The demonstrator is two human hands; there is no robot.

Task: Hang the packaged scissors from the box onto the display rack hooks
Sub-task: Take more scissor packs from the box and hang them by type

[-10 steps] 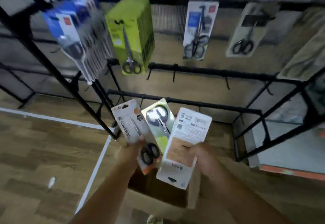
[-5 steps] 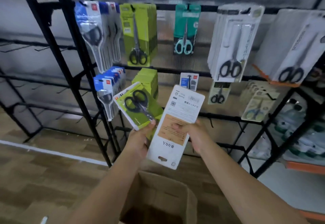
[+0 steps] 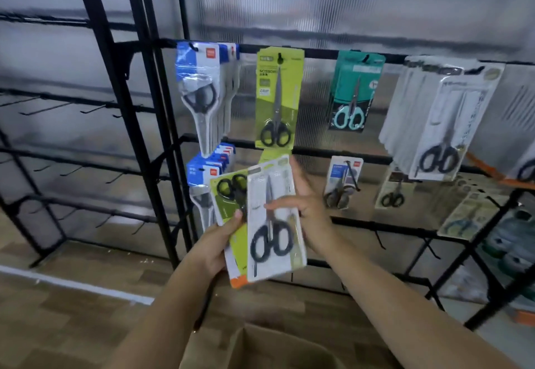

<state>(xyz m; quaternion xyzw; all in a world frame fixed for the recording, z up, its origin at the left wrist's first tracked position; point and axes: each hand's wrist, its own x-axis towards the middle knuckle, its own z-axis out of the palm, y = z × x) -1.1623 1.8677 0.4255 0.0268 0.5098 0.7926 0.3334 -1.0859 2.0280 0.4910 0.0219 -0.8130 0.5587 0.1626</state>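
The right hand (image 3: 311, 209) pinches a white scissors pack (image 3: 275, 218), black handles low, blades up. The left hand (image 3: 215, 242) grips a green pack (image 3: 228, 195) tucked behind it, perhaps with more. Beyond them, packs hang on the display rack (image 3: 318, 56); the cardboard box (image 3: 278, 348) sits below.
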